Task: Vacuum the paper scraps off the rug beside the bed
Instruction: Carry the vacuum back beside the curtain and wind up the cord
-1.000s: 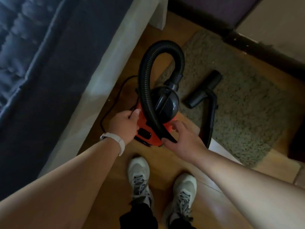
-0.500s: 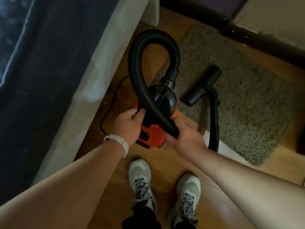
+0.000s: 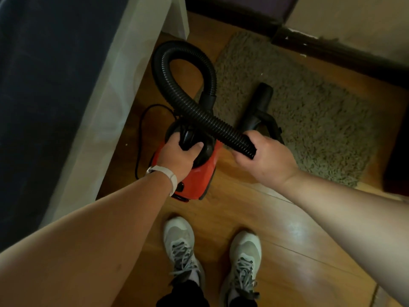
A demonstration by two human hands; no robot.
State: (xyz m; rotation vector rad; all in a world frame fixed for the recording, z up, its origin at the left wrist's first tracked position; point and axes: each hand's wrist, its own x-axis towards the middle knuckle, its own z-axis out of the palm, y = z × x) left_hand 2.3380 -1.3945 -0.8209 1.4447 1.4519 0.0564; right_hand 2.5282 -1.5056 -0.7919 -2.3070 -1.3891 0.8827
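A small red and black vacuum cleaner [image 3: 200, 173] is held above the wooden floor beside the bed. My left hand [image 3: 177, 155] grips its black top handle. A ribbed black hose [image 3: 183, 94] loops up from its front and comes back down to my right hand [image 3: 263, 156], which grips the hose's free end. The black floor nozzle [image 3: 259, 107] lies on the shaggy olive rug [image 3: 314, 120], partly behind my right hand. No paper scraps show clearly on the rug.
The bed's pale frame [image 3: 110, 103] and dark bedding [image 3: 44, 85] fill the left. A black power cord [image 3: 141, 134] trails along the floor by the bed. A dark skirting board [image 3: 332, 49] runs behind the rug. My two shoes [image 3: 212, 251] stand on the floorboards.
My left hand moved from the vacuum's side to its top handle. My right hand took the hose end and drew it to the right. The vacuum now sits closer to me.
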